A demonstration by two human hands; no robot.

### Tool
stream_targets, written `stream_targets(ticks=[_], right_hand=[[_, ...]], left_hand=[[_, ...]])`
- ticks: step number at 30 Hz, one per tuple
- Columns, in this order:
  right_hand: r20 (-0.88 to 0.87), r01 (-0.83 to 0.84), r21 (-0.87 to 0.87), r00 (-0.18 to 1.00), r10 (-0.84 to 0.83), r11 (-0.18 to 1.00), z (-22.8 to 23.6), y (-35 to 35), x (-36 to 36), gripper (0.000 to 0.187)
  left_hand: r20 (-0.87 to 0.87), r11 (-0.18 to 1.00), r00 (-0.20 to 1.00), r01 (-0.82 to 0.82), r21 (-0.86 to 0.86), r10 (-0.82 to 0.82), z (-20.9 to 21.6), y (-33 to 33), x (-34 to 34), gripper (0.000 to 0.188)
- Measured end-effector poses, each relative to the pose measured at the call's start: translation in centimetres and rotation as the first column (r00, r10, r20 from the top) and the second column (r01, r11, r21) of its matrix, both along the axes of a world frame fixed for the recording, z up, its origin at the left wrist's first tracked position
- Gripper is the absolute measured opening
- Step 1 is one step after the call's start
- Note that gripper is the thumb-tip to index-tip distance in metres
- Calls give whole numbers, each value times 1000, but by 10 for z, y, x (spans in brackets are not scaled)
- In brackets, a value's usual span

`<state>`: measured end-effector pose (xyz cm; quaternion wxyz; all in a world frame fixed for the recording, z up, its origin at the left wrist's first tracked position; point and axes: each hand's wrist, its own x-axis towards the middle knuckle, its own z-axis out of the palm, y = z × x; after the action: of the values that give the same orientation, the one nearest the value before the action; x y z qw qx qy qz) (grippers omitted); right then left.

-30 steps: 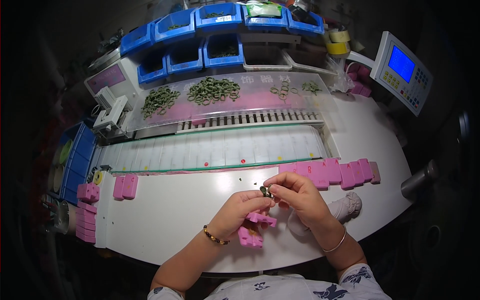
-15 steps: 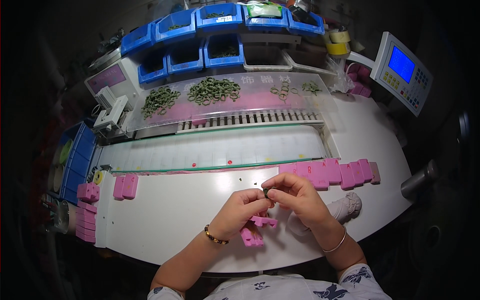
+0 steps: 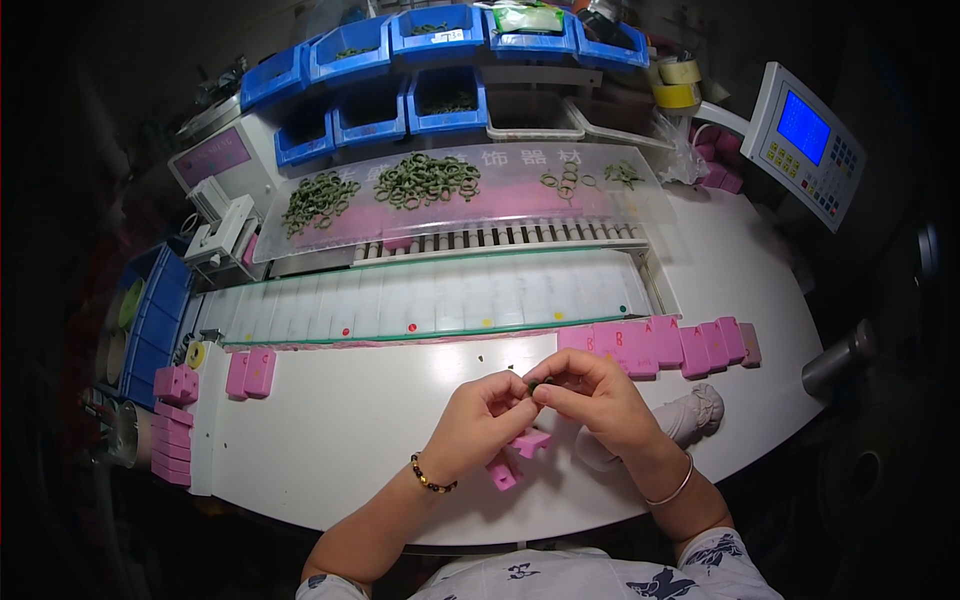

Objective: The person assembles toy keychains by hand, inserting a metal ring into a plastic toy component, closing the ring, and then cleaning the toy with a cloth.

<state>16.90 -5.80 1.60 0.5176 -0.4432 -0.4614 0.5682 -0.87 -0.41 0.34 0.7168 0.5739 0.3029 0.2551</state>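
Note:
Both hands meet over the front of the white table. My left hand (image 3: 488,422) and my right hand (image 3: 588,398) pinch a small dark green piece (image 3: 541,385) between their fingertips. Fingers cover much of it, so its full shape cannot be told. Directly beneath my left fingers, notched pink mold pieces (image 3: 504,472) stick out. The upper one is tilted, and whether the left hand's lower fingers grip it is hidden. By my right wrist lies a whitish cloth bundle (image 3: 690,416) with a gathered end.
Pink mold blocks (image 3: 625,350) line the table at right, with two more (image 3: 262,373) at left. Behind, a conveyor (image 3: 420,300) runs across. Green rings (image 3: 425,182) lie on a translucent sheet above it, below blue bins (image 3: 437,30). A control panel (image 3: 806,145) stands right.
The conveyor's coloured dots have shifted left. The pink pieces under my left hand have tilted and show less. My fingers have shifted slightly around the green piece.

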Motion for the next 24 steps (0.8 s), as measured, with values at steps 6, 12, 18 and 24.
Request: stream_targets(ticks=[6, 12, 18, 24], right_hand=[[268, 158, 124, 945, -187, 980, 5, -2, 0, 17], [443, 111, 251, 870, -216, 962, 11, -3, -5, 18], [552, -2, 352, 808, -206, 936, 15, -3, -5, 20], [564, -25, 391, 797, -217, 920, 16, -3, -9, 20]], left_hand=[[28, 987, 991, -130, 90, 128, 8, 3, -1, 16], [14, 994, 994, -106, 33, 106, 10, 7, -6, 16], [55, 998, 997, -57, -5, 57, 9, 11, -9, 13], [75, 997, 995, -70, -27, 72, 8, 11, -10, 10]])
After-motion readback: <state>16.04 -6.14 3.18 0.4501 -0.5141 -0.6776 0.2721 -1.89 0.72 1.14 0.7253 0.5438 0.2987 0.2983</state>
